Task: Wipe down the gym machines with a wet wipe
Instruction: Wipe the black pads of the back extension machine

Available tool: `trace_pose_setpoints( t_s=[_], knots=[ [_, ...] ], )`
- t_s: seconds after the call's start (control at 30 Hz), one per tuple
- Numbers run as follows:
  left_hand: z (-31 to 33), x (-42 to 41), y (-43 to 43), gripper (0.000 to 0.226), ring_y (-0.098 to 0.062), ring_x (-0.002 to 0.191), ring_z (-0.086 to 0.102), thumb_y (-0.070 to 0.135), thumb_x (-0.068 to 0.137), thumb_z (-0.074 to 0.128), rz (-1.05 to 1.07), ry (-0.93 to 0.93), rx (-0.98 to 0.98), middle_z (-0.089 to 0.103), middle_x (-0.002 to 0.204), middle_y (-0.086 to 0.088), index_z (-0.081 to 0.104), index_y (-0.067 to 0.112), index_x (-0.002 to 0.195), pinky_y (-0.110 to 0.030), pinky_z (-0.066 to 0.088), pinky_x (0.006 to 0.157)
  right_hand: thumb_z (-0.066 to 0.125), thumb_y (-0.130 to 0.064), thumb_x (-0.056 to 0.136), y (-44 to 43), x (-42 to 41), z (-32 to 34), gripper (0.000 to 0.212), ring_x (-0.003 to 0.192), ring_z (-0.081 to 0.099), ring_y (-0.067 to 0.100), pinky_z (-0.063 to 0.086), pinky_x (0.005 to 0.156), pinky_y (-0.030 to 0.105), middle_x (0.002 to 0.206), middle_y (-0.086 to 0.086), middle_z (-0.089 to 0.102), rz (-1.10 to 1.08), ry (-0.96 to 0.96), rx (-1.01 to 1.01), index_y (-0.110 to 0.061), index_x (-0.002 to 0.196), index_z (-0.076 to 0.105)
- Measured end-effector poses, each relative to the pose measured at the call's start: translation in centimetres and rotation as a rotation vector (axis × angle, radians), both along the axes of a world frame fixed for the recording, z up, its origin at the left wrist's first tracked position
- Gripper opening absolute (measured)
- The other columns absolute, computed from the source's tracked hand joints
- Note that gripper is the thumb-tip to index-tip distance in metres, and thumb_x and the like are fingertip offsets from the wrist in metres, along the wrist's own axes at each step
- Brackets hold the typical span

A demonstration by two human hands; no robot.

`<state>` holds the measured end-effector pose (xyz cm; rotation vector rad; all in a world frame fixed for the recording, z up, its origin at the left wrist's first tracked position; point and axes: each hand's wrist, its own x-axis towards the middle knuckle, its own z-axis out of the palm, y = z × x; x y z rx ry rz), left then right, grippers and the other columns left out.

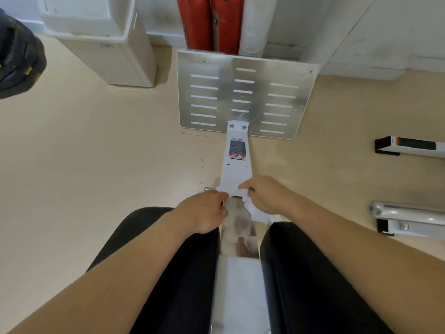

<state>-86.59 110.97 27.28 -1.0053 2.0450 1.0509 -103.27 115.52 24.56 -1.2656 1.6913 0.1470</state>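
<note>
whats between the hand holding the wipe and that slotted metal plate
In the head view, only the machine's white beam, carrying a label, runs from the right hand gripping the wipe to the slotted plate.

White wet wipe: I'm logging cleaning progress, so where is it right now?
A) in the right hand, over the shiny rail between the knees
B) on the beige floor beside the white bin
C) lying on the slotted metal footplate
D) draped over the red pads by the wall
A: the crumpled white wet wipe hangs from the curled fingers of the right hand, just above the shiny metal rail.
</note>
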Motion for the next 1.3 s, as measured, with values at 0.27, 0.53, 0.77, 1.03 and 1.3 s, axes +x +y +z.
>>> trace_pose_setpoints(
  t_s=[0.27, 0.53, 0.77, 1.03, 1.3],
  knots=[
    [-7.3, -4.1, -5.1, 0.046, -0.018, 0.135, 0.04, 0.015, 0.098, 0.041, 0.324, 0.069, 0.047, 0.041, 0.15, -0.001, 0.041, 0.017, 0.144, -0.022, 0.028, 0.105, 0.034, -0.028, 0.102, -1.8, 1.1, -6.7, 0.045, 0.135, 0.035, 0.031, 0.033, 0.109, 0.039, 0.15, 0.016, 0.032, 0.341, -0.059, 0.182, -0.008, 0.143, 0.038],
    [-11.5, -5.2, -5.7, 0.043, -0.03, 0.133, 0.039, 0.018, 0.101, 0.037, 0.129, -0.067, 0.168, 0.036, 0.148, -0.013, 0.039, 0.007, 0.143, -0.039, 0.034, 0.108, 0.021, -0.048, 0.102, -4.3, -1.2, -12.5, 0.071, 0.149, -0.011, 0.02, 0.006, 0.12, 0.047, 0.161, 0.006, -0.018, 0.318, 0.027, 0.297, -0.011, 0.153, -0.011],
    [-14.2, -6.4, -7.4, 0.04, -0.021, 0.125, 0.049, 0.014, 0.096, 0.043, 0.566, -0.016, 0.052, 0.052, 0.139, -0.002, 0.051, 0.018, 0.136, -0.026, 0.035, 0.102, 0.024, -0.045, 0.101, -6.3, -0.1, -15.0, 0.065, 0.149, -0.003, 0.021, 0.008, 0.119, 0.05, 0.162, 0.006, -0.007, 0.329, -0.027, 0.184, -0.015, 0.155, 0.003],
    [-15.5, -7.4, -7.6, 0.042, -0.02, 0.132, 0.044, 0.018, 0.1, 0.039, 0.542, -0.029, 0.112, 0.045, 0.146, -0.003, 0.044, 0.017, 0.142, -0.027, 0.03, 0.11, 0.02, -0.05, 0.102, -8.1, -3.2, -17.9, 0.07, 0.149, -0.009, 0.021, 0.006, 0.12, 0.049, 0.162, 0.006, -0.015, 0.221, 0.039, 0.261, -0.011, 0.154, -0.007],
    [-16.6, -5.6, -8.4, 0.039, -0.019, 0.119, 0.054, 0.009, 0.093, 0.042, 0.509, -0.086, 0.141, 0.056, 0.133, -0.002, 0.059, 0.019, 0.127, -0.028, 0.043, 0.1, 0.018, -0.057, 0.1, -4.0, -3.5, -12.5, 0.072, 0.147, -0.013, 0.01, -0.002, 0.12, 0.042, 0.161, -0.005, -0.017, 0.46, -0.14, 0.193, -0.02, 0.153, -0.013]
  ],
)
